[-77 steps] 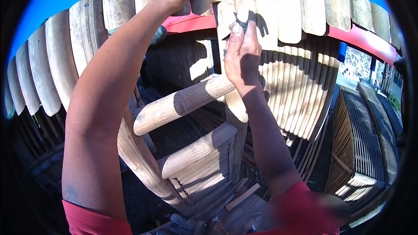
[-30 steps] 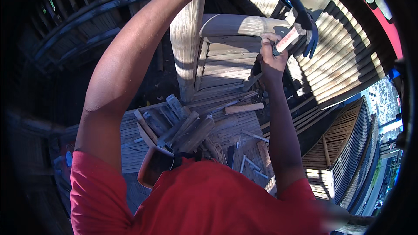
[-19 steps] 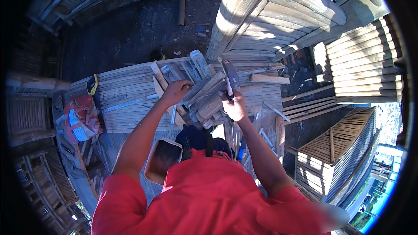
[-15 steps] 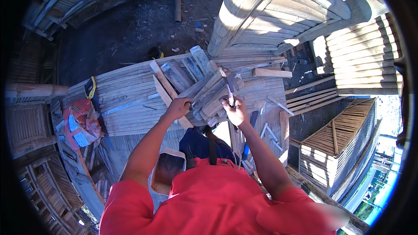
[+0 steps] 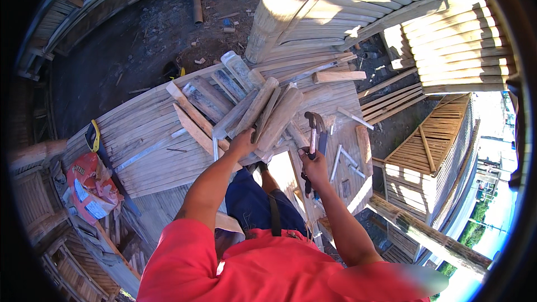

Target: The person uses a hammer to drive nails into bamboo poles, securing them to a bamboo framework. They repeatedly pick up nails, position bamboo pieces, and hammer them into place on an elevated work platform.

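My right hand (image 5: 314, 169) is closed around the dark handle of a claw hammer (image 5: 315, 123), held head up just right of the bamboo pile. My left hand (image 5: 242, 145) grips the near end of a narrow bamboo piece (image 5: 266, 115) in that pile. Its fingertips are partly hidden among the ends. Beside that piece lie a thick split bamboo length (image 5: 283, 116) and another long bamboo piece (image 5: 257, 104). Further left are several greyish bamboo pieces (image 5: 204, 99) and pale wooden strips (image 5: 190, 109). All of them rest on a slatted bamboo surface (image 5: 142, 156).
A handsaw with a yellow-and-black handle (image 5: 94, 135) lies at the left, near a torn red-and-white sack (image 5: 92, 187). On the right are white angled strips (image 5: 337, 162) and a short wooden block (image 5: 338, 76). A large bamboo post (image 5: 274, 14) rises at the back.
The hammer has moved from over the bamboo pile toward the right, and its head is now beside the pile. My left hand has shifted onto the near ends of the bamboo. The view has also moved.
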A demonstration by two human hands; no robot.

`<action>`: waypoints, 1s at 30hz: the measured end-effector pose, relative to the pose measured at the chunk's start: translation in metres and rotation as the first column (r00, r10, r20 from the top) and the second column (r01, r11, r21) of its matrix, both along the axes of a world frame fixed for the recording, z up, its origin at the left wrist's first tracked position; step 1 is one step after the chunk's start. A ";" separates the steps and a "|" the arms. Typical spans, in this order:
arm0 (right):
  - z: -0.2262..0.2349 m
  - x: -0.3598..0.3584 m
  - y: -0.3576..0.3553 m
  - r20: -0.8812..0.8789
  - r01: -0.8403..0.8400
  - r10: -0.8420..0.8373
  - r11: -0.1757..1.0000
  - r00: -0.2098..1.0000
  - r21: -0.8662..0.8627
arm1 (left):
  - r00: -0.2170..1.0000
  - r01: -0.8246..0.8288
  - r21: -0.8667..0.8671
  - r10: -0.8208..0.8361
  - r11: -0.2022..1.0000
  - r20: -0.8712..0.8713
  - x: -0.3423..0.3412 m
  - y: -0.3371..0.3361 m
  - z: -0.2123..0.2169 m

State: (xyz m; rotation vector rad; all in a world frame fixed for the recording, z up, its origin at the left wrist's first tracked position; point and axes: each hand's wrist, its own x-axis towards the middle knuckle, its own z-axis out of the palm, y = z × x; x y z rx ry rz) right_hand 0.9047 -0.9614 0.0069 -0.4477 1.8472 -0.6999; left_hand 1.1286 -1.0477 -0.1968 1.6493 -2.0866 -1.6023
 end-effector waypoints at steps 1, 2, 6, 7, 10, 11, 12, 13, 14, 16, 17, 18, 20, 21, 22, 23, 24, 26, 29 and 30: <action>-0.001 0.002 0.002 -0.007 -0.014 0.014 0.999 1.000 -0.034 | 0.994 0.081 0.098 -0.072 0.992 -0.088 -0.005 0.001 -0.002; -0.002 0.002 0.004 -0.006 -0.006 0.006 0.999 1.000 -0.035 | 0.961 0.213 -0.020 -0.213 0.977 -0.178 -0.010 0.003 -0.005; -0.014 0.004 0.008 0.022 0.031 -0.030 0.998 0.999 -0.052 | 0.986 -0.164 -0.232 0.162 0.959 -0.026 -0.012 0.007 -0.010; -0.017 0.004 0.008 0.053 0.048 -0.045 0.997 0.998 -0.057 | 0.956 -0.230 -0.318 0.274 0.920 0.104 -0.009 0.007 -0.011; -0.025 0.005 0.008 -0.035 -0.018 0.016 0.998 0.999 -0.059 | 0.877 -0.184 -0.421 0.342 0.888 0.338 -0.005 0.004 -0.011; -0.027 0.005 0.008 -0.034 -0.023 0.021 0.998 0.999 -0.053 | 0.851 -0.142 -0.428 0.331 0.893 0.408 -0.005 0.003 -0.010; -0.029 0.006 0.008 -0.013 -0.018 0.017 0.999 1.000 -0.044 | 0.872 -0.091 -0.370 0.253 0.925 0.418 -0.006 0.001 -0.010; -0.030 0.006 0.008 0.010 -0.012 0.012 0.999 1.000 -0.036 | 0.879 -0.042 -0.318 0.186 0.947 0.439 -0.008 -0.001 -0.009; -0.031 0.007 0.009 0.056 0.008 -0.008 1.000 0.998 0.000 | 0.885 0.010 -0.256 0.111 0.967 0.452 -0.009 -0.002 -0.009; -0.034 0.008 0.012 0.043 -0.004 0.005 1.000 0.999 -0.008 | 0.933 -0.012 -0.202 0.084 0.979 0.350 -0.010 -0.002 -0.008; -0.035 0.008 0.014 0.073 0.006 -0.006 1.000 0.997 -0.009 | 0.958 -0.012 -0.196 0.067 0.981 0.278 -0.009 0.000 -0.008; -0.037 0.007 0.015 0.049 -0.001 0.001 1.000 0.999 0.008 | 0.964 0.032 -0.299 0.050 0.954 0.262 -0.006 0.001 -0.009; -0.040 0.007 0.018 0.049 0.000 -0.001 1.000 0.999 0.020 | 0.971 0.122 -0.498 0.002 0.859 0.240 0.003 0.005 -0.009; -0.042 0.006 0.019 0.040 -0.005 0.005 1.000 0.999 0.019 | 0.961 0.096 -0.518 0.055 0.850 0.270 0.008 0.006 -0.010; -0.044 0.006 0.019 0.031 -0.010 0.009 1.000 0.999 0.018 | 0.937 0.078 -0.492 0.105 0.867 0.334 0.013 0.007 -0.010; -0.045 0.006 0.019 0.041 -0.007 0.006 1.000 0.999 0.029 | 0.896 0.070 -0.453 0.144 0.889 0.420 0.017 0.006 -0.011; -0.046 0.006 0.020 0.018 -0.033 0.033 0.999 0.999 0.002 | 0.904 0.074 -0.405 0.110 0.911 0.414 0.020 0.004 -0.012; -0.047 0.007 0.019 0.024 -0.044 0.044 0.999 0.999 -0.011 | 0.899 0.105 -0.339 0.057 0.935 0.435 0.023 -0.002 -0.012; -0.043 0.011 0.017 0.040 -0.043 0.044 0.999 0.998 -0.009 | 0.950 -0.022 -0.333 0.123 0.943 0.286 0.027 -0.012 -0.009; -0.042 0.012 0.016 0.072 -0.022 0.022 1.000 0.997 -0.005 | 0.968 -0.190 -0.253 0.223 0.949 0.112 0.031 -0.017 -0.008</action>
